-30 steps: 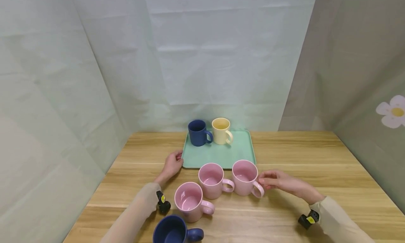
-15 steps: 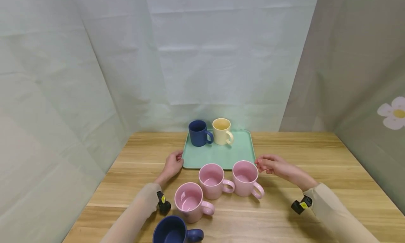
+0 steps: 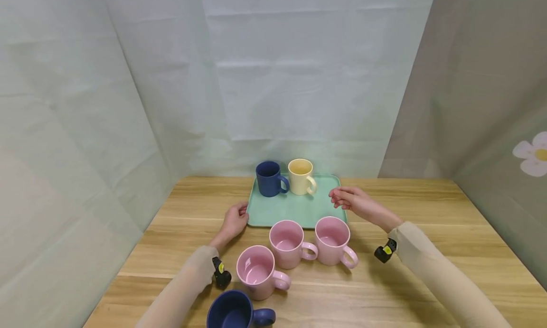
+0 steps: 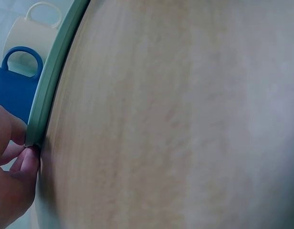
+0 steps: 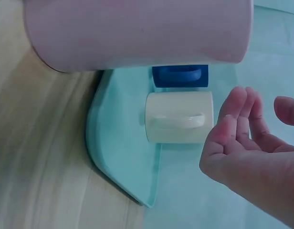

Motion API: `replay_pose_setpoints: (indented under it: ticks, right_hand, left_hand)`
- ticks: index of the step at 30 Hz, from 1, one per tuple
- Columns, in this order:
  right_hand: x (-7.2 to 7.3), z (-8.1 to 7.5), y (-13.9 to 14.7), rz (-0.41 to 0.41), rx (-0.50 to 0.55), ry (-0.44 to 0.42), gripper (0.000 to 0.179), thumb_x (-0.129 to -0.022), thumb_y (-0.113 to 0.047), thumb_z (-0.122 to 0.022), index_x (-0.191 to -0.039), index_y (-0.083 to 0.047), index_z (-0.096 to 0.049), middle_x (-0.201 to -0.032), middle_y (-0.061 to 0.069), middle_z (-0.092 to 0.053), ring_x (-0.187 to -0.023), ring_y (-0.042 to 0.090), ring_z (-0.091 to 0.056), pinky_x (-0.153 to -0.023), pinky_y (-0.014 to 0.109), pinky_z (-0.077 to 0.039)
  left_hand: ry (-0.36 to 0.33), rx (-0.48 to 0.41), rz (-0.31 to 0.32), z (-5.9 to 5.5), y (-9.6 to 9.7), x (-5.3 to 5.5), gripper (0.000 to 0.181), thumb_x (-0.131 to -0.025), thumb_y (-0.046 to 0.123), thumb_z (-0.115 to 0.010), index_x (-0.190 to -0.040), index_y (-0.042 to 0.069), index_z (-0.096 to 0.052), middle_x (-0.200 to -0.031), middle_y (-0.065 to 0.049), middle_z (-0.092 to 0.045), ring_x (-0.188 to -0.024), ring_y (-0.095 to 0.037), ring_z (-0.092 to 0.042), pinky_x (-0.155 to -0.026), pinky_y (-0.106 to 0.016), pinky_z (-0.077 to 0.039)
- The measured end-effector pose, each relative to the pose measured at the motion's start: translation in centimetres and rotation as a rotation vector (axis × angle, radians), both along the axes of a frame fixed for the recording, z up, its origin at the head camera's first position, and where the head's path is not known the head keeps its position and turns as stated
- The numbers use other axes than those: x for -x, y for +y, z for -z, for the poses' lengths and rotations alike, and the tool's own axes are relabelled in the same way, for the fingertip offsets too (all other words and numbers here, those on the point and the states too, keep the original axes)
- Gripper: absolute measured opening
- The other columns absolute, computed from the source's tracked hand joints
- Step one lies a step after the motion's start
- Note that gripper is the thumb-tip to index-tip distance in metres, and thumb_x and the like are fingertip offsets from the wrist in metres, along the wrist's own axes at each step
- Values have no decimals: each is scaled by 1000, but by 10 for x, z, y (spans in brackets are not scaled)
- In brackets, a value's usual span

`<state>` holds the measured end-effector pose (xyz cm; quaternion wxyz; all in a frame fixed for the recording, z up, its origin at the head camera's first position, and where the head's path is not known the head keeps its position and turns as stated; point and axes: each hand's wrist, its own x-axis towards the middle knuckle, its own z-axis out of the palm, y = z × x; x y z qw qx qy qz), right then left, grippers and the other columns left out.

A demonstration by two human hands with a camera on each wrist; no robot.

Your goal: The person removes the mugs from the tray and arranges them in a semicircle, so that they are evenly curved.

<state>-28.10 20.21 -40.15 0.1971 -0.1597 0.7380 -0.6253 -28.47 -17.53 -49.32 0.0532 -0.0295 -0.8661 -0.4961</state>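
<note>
A mint-green tray (image 3: 295, 211) bears a dark blue mug (image 3: 268, 180) and a cream mug (image 3: 300, 177), side by side at its back. My left hand (image 3: 234, 222) pinches the tray's left edge; in the left wrist view the thumb and fingers close on its rim (image 4: 47, 86). Over the tray's right side hovers my right hand (image 3: 355, 203), fingers loosely bent and holding nothing. In the right wrist view the cream mug (image 5: 179, 117) appears just beyond those fingers (image 5: 233, 107). A pink mug (image 3: 332, 241) stands before the tray's front right corner.
Two more pink mugs, a middle one (image 3: 287, 245) and a left one (image 3: 257, 272), run diagonally toward me. Nearest me stands another dark blue mug (image 3: 232, 311). The wooden table (image 3: 427, 214) meets hanging cloth (image 3: 299, 81) at its back and sides.
My right hand has left the right pink mug's handle area, moving forward and left past the tray's corner to above its right side. The left hand and the mugs have stayed put.
</note>
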Motion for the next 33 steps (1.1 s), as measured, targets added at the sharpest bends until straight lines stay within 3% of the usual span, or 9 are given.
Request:
replay_pose_setpoints:
  ticks: [3, 5, 8, 11, 18, 25, 28, 33]
  right_hand:
    - [7, 1, -6, 3, 4, -3, 37, -103, -15, -40, -124, 14, -47, -96, -5, -62, -90, 6, -62, -81, 15, -53]
    - [12, 4, -8, -1, -1, -1, 39, -103, -17, -41, -127, 14, -46, -102, -3, -62, -99, 12, -63, -94, 25, -53]
    - [18, 11, -12, -2, 1, 5, 44, -102, -21, -44, -130, 12, -44, -111, 2, -60, -114, 24, -59, -110, 45, -43]
    - [24, 15, -15, 5, 10, 20, 43, -100, -22, -48, -130, 9, -46, -117, 7, -57, -126, 37, -49, -115, 59, -30]
    - [37, 24, -20, 21, -6, 99, 43, -100, -17, -47, -135, 8, -42, -138, 26, -44, -134, 48, -33, -118, 58, -26]
    - [50, 30, -32, 17, 40, 38, 54, -100, -12, -41, -147, 8, -24, -152, 27, -30, -143, 43, -25, -121, 56, -19]
    - [54, 31, -36, 3, 28, 18, 53, -101, -12, -39, -148, 7, -23, -152, 27, -29, -143, 41, -25, -122, 53, -17]
    - [59, 34, -38, -8, -44, 63, 47, -103, -14, -38, -145, 7, -31, -144, 29, -38, -138, 43, -32, -122, 54, -18]
  left_hand:
    - [2, -7, 4, 1, 0, 0, 44, -83, -12, -50, -127, -16, -52, -116, -32, -62, -107, -39, -62, -93, -42, -56]
    - [0, -5, 5, 2, 1, 0, 44, -83, -12, -50, -127, -16, -52, -117, -32, -62, -107, -39, -62, -94, -42, -55]
    - [3, 2, 2, 3, 2, -1, 44, -84, -12, -50, -128, -16, -51, -119, -32, -61, -108, -39, -62, -94, -43, -55]
    - [5, 14, -4, 3, 2, -2, 44, -84, -11, -50, -128, -16, -52, -119, -31, -61, -107, -38, -62, -94, -44, -55]
    - [-4, 17, -7, 2, 1, -2, 43, -84, -11, -50, -127, -16, -52, -116, -31, -63, -107, -38, -62, -93, -42, -56]
    - [4, 8, -8, 3, 0, -1, 43, -84, -11, -49, -126, -18, -51, -114, -32, -62, -107, -39, -61, -92, -40, -56]
    - [1, -5, -12, 4, 1, 0, 43, -84, -11, -49, -127, -18, -51, -115, -32, -62, -107, -39, -62, -93, -40, -56]
    - [11, 5, -7, 4, 3, 0, 43, -83, -11, -50, -126, -17, -52, -114, -32, -63, -106, -38, -62, -92, -42, -56]
